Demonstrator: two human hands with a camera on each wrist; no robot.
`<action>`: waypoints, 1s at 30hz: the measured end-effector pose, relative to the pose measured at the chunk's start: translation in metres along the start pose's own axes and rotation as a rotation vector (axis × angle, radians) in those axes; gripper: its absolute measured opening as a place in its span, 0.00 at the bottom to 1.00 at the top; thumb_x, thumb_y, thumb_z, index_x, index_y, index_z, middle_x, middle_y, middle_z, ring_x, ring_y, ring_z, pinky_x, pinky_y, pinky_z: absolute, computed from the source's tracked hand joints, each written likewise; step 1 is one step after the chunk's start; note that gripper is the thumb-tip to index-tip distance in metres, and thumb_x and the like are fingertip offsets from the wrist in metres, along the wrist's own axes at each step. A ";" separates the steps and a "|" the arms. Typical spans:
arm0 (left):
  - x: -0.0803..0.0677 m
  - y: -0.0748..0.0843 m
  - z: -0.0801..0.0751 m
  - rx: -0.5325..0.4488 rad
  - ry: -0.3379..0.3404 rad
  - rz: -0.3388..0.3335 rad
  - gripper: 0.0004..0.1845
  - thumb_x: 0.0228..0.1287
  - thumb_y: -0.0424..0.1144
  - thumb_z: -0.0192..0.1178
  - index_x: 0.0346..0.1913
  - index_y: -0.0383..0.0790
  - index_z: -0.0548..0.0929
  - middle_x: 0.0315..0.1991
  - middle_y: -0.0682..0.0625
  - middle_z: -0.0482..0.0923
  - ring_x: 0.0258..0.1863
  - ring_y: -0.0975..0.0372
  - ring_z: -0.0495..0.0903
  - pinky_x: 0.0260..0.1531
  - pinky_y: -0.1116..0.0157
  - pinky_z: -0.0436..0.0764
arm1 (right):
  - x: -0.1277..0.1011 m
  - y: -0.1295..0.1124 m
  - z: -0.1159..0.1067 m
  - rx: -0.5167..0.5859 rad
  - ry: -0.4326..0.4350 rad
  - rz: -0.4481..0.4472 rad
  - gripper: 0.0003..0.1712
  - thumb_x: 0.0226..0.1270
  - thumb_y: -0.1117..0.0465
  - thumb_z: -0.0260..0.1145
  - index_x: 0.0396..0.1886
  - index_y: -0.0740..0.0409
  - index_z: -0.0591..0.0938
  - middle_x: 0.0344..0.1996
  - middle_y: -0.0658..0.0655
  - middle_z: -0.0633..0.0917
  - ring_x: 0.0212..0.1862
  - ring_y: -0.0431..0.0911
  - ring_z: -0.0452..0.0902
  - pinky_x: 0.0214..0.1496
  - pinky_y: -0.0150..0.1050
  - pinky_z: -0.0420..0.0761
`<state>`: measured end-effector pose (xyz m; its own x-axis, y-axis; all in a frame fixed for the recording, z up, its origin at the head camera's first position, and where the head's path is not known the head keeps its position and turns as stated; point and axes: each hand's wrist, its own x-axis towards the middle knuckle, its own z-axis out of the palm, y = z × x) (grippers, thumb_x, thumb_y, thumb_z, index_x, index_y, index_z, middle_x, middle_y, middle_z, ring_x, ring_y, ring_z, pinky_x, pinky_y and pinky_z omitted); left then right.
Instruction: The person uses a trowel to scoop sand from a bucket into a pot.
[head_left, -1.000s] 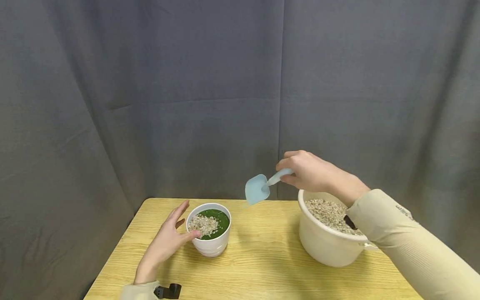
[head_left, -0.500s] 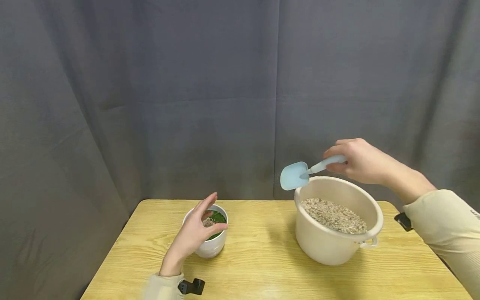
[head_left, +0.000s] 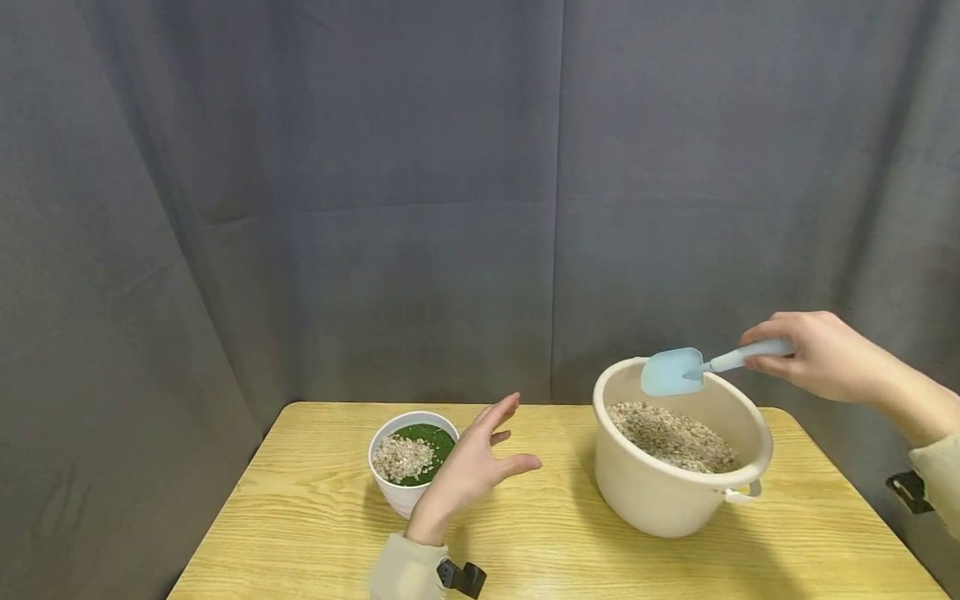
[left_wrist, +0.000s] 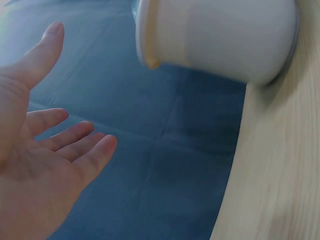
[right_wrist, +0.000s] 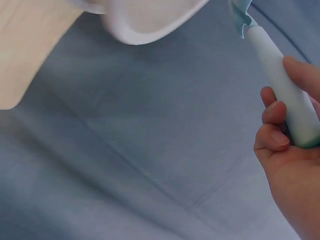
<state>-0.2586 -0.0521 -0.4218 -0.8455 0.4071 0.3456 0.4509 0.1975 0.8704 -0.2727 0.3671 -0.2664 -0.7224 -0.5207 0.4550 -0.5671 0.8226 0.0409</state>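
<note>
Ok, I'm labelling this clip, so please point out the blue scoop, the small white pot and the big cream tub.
Blue scoop point(head_left: 672, 372), head view, on its blade.
Small white pot point(head_left: 396, 497), head view, on its outer wall.
Big cream tub point(head_left: 660, 502), head view, on its outer wall.

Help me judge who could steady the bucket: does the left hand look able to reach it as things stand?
Probably yes: the left hand is open, and the head view shows only table between it and the bucket. The scoop in the right hand does not block that side.
</note>
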 end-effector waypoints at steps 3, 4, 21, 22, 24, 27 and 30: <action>0.008 0.000 0.016 -0.030 -0.018 -0.005 0.47 0.56 0.42 0.73 0.75 0.41 0.59 0.71 0.47 0.62 0.69 0.55 0.62 0.63 0.60 0.71 | -0.015 0.008 0.005 -0.011 -0.029 0.041 0.11 0.49 0.65 0.78 0.34 0.51 0.87 0.26 0.38 0.78 0.25 0.32 0.65 0.24 0.33 0.69; 0.011 0.000 0.021 -0.044 -0.028 -0.012 0.46 0.56 0.41 0.73 0.75 0.41 0.59 0.71 0.47 0.62 0.69 0.55 0.62 0.63 0.60 0.71 | -0.020 0.010 0.007 -0.017 -0.035 0.054 0.11 0.49 0.65 0.78 0.34 0.52 0.87 0.26 0.39 0.78 0.25 0.32 0.65 0.24 0.33 0.69; 0.046 -0.009 0.090 -0.284 -0.060 -0.155 0.43 0.57 0.41 0.73 0.74 0.48 0.62 0.65 0.48 0.69 0.61 0.54 0.73 0.54 0.66 0.77 | -0.061 0.030 0.016 -0.058 -0.073 0.103 0.12 0.45 0.67 0.80 0.31 0.55 0.87 0.25 0.40 0.79 0.24 0.31 0.62 0.21 0.31 0.68; 0.049 -0.009 0.092 -0.313 -0.055 -0.161 0.43 0.58 0.40 0.73 0.74 0.47 0.62 0.63 0.49 0.70 0.60 0.55 0.74 0.53 0.66 0.78 | -0.061 0.030 0.016 -0.062 -0.075 0.103 0.12 0.45 0.67 0.80 0.31 0.56 0.87 0.25 0.40 0.79 0.24 0.31 0.62 0.21 0.31 0.68; 0.052 -0.008 0.094 -0.362 -0.044 -0.163 0.43 0.58 0.38 0.72 0.74 0.44 0.62 0.60 0.51 0.71 0.58 0.55 0.75 0.52 0.68 0.79 | -0.062 0.031 0.017 -0.064 -0.073 0.100 0.12 0.44 0.67 0.80 0.31 0.55 0.87 0.25 0.40 0.79 0.24 0.31 0.63 0.21 0.32 0.69; 0.058 -0.008 0.097 -0.409 -0.031 -0.155 0.43 0.58 0.36 0.72 0.74 0.40 0.61 0.57 0.52 0.72 0.58 0.55 0.75 0.51 0.68 0.79 | -0.063 0.032 0.016 -0.064 -0.069 0.094 0.13 0.43 0.67 0.80 0.30 0.54 0.87 0.25 0.40 0.78 0.24 0.30 0.63 0.21 0.32 0.69; 0.061 -0.009 0.100 -0.391 -0.023 -0.140 0.42 0.57 0.35 0.73 0.73 0.42 0.63 0.55 0.55 0.74 0.54 0.57 0.78 0.49 0.68 0.80 | -0.062 0.032 0.015 -0.077 -0.068 0.069 0.14 0.41 0.67 0.81 0.29 0.53 0.87 0.25 0.39 0.79 0.25 0.30 0.67 0.22 0.32 0.72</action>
<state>-0.2856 0.0605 -0.4436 -0.8823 0.4210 0.2105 0.1857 -0.0995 0.9776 -0.2520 0.4219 -0.3068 -0.7850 -0.4747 0.3981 -0.4854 0.8706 0.0810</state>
